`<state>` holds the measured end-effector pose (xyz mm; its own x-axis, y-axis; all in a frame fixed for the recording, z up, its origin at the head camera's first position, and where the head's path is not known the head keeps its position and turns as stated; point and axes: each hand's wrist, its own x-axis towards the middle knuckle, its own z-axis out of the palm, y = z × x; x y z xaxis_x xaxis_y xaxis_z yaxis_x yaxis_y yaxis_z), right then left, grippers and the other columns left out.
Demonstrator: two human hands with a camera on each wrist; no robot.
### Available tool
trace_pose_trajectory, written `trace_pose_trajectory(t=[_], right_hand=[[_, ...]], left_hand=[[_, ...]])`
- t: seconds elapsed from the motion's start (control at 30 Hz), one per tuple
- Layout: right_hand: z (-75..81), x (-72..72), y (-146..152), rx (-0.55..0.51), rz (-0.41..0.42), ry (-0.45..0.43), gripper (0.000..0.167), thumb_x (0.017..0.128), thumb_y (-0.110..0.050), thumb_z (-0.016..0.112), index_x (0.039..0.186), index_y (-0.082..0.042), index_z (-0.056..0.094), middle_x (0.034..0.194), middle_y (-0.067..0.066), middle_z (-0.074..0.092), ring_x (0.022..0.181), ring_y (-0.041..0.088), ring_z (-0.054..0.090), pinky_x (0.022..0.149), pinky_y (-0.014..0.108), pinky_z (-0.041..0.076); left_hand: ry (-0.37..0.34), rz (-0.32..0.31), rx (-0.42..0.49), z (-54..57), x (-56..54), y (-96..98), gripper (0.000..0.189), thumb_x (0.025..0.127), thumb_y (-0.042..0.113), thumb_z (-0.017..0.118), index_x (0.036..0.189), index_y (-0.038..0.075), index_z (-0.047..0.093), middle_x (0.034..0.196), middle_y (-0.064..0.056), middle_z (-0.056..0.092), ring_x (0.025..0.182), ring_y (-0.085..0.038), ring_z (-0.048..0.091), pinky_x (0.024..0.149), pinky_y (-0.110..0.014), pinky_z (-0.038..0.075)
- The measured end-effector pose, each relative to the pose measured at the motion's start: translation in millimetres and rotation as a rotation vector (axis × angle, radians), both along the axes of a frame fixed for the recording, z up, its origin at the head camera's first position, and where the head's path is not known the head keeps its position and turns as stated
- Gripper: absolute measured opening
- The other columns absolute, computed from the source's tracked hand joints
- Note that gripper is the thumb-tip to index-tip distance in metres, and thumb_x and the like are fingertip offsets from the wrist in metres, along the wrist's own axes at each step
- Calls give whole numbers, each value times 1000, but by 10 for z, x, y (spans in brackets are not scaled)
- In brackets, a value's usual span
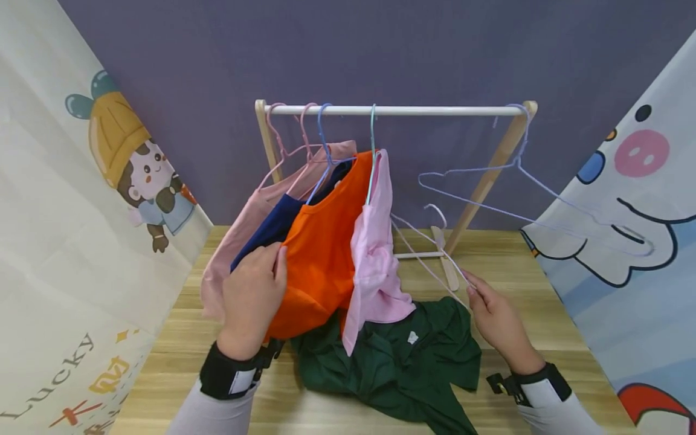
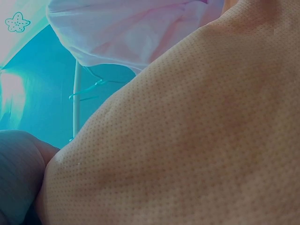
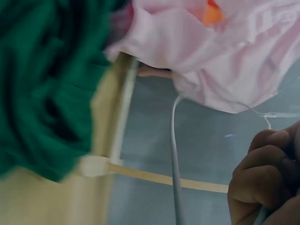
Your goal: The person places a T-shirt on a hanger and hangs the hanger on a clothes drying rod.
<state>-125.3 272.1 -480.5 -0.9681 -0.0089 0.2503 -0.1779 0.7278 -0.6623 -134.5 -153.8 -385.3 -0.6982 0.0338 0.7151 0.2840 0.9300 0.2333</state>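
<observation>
My left hand (image 1: 252, 296) pinches the edge of an orange shirt (image 1: 326, 254), which hangs from a blue hanger (image 1: 325, 139) on the rail. In the left wrist view a perforated fabric (image 2: 187, 131) fills most of the picture. The right hand (image 1: 497, 317) grips one arm of a white hanger (image 1: 415, 229), also seen in the right wrist view beside the curled fingers (image 3: 262, 176). That hanger's other end reaches close to a pink shirt (image 1: 375, 260) on a mint hanger (image 1: 372, 139). Below them a dark green shirt (image 1: 391, 368) lies crumpled on the table.
The rack's white rail (image 1: 435, 111) also carries a pink garment (image 1: 228, 260) and a navy one (image 1: 266, 229) at the left. A lavender hanger (image 1: 478, 208) hangs bare at the right end. Wooden legs (image 1: 489, 175) stand on the wooden table (image 1: 549, 362).
</observation>
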Motion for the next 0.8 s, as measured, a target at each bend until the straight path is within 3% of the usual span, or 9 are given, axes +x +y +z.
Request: trace_pose_trajectory(t=[0.17, 0.47, 0.6, 0.8], right_hand=[[-304, 125, -1, -55, -31, -66, 40, 113, -23, 44, 148, -8, 56, 69, 2, 51, 50, 7, 41, 44, 27, 39], [-803, 289, -7, -170, -141, -146, 38, 112, -19, 44, 143, -1, 58, 76, 4, 53, 61, 7, 44, 55, 27, 40], [-937, 329, -22, -206, -168, -157, 37, 112, -19, 44, 142, -1, 59, 74, 1, 49, 58, 7, 42, 53, 26, 39], [-998, 347, -42, -238, -175, -122, 37, 113, -21, 45, 142, -3, 60, 74, 1, 48, 59, 7, 43, 53, 27, 38]], left_hand=[[3, 0, 5, 2, 2, 9, 23, 106, 25, 61, 103, 5, 73, 75, -13, 66, 64, -31, 63, 56, -43, 58], [-15, 29, 44, -19, 20, -9, 30, 106, 26, 61, 118, 3, 74, 84, -17, 70, 70, -35, 65, 59, -46, 59], [-25, 45, 73, -52, 31, -12, 33, 106, 27, 60, 124, 2, 72, 90, -18, 70, 76, -36, 65, 60, -47, 59], [48, 22, 115, -81, 68, 8, 42, 105, 25, 62, 139, 1, 63, 106, -23, 68, 96, -39, 63, 79, -50, 60]])
